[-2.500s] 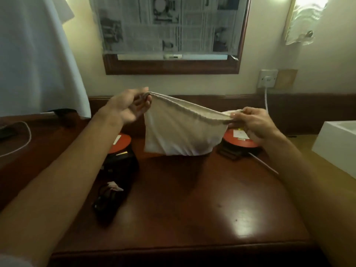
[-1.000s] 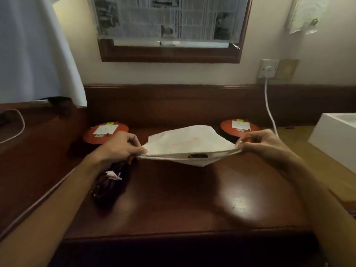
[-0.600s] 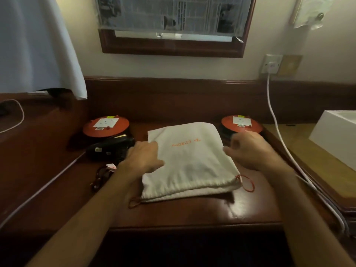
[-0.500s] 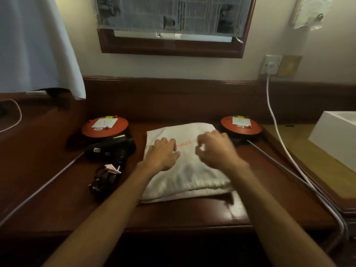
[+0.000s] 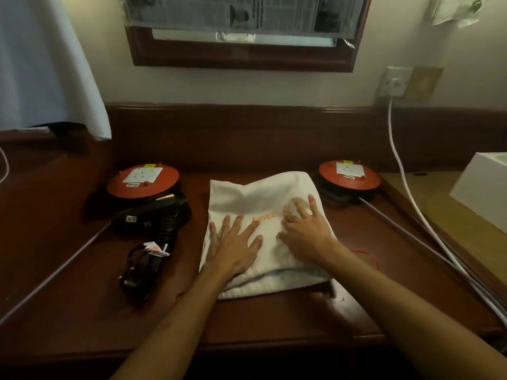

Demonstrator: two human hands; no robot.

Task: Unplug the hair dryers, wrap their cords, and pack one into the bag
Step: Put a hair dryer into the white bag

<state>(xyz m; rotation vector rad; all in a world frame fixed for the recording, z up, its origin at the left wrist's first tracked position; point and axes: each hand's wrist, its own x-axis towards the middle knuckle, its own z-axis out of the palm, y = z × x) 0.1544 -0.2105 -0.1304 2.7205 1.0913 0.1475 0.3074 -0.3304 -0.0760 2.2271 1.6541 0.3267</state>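
Packing looked finished: left hand (image 5: 233, 249) and right hand (image 5: 307, 231), fingers spread, pressed the white drawstring bag (image 5: 255, 196) flat at centre frame; next, probably tightening its red cord (image 5: 369, 256)

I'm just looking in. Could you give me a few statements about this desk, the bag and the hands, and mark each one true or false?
1. Both hands lie flat on the white bag. True: the left hand and the right hand press on it with spread fingers.
2. A black hair dryer lies on the desk to the left of the bag. True.
3. The bag hangs in the air. False: it lies on the desk.
4. The wall socket is empty. False: a white cable is plugged into it.
5. The bag bears blue lettering. False: the lettering is orange.
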